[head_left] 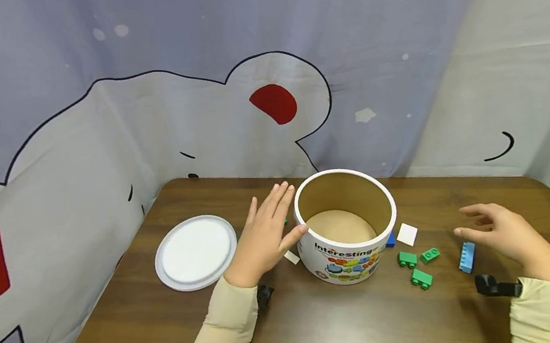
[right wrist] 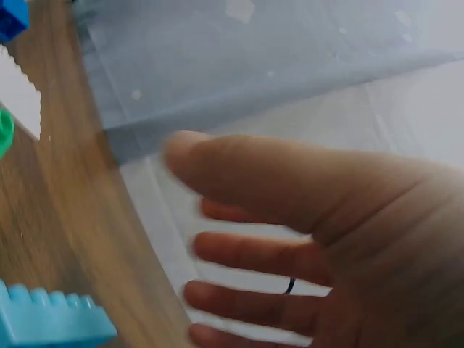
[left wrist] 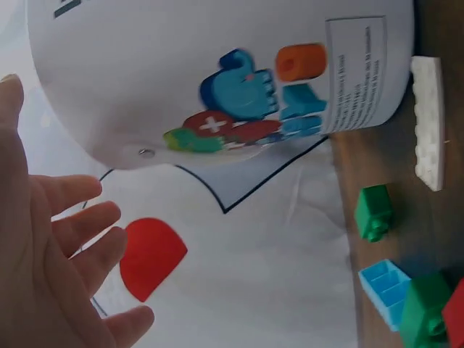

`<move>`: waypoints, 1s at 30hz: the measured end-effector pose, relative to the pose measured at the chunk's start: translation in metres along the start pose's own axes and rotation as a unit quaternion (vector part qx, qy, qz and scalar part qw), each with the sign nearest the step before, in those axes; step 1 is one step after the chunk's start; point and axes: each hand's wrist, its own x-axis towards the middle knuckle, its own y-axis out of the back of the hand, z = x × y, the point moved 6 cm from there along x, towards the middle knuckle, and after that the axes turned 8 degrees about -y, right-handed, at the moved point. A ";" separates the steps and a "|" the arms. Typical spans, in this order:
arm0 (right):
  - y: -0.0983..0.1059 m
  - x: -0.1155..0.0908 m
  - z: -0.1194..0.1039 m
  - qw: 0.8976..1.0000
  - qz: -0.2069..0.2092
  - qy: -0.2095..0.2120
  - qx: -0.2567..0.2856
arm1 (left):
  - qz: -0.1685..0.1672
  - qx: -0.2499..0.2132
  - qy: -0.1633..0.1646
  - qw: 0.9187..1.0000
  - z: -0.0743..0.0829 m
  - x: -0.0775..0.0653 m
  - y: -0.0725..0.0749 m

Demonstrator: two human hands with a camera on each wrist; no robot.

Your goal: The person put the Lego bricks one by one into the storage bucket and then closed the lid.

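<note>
A round white tub (head_left: 346,266) printed "Interesting" stands uncovered in the middle of the table, and its visible floor is bare. Beside its left rim is my left hand (head_left: 264,233), fingers extended, the thumb overlapping the rim in the head view. The left wrist view shows that palm facing the tub's printed wall (left wrist: 167,65) with nothing held. My right hand (head_left: 507,233) hovers over the table's right side, fingers loosely bent and holding nothing. Closest to it lies a light blue toy brick (head_left: 466,257), studs sideways. Left of that brick are several green bricks (head_left: 422,278).
A round white lid (head_left: 196,254) lies left of the tub. A white square plate (head_left: 407,234) and a blue brick (head_left: 391,241) sit by the tub's right side. Behind its left side are a white strip (left wrist: 429,123), green bricks (left wrist: 374,210) and another light blue brick (left wrist: 386,290). A curtain (head_left: 390,17) hangs behind.
</note>
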 end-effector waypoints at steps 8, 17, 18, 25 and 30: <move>-0.016 0.004 0.019 0.996 -0.089 -0.027 -0.007 | -0.031 0.003 -0.002 1.000 0.002 -0.005 -0.011; -0.025 0.004 0.023 0.991 -0.130 -0.039 0.018 | -0.030 0.000 -0.003 1.000 0.002 -0.002 -0.012; -0.025 0.005 0.023 0.990 -0.132 -0.040 0.018 | -0.030 -0.001 -0.003 1.000 0.002 -0.002 -0.012; -0.028 0.006 0.023 0.990 -0.130 -0.041 0.033 | -0.026 -0.003 -0.011 1.000 0.002 -0.002 -0.012; -0.029 0.007 0.023 0.992 -0.119 -0.038 0.018 | -0.024 -0.005 -0.014 1.000 0.003 -0.003 -0.013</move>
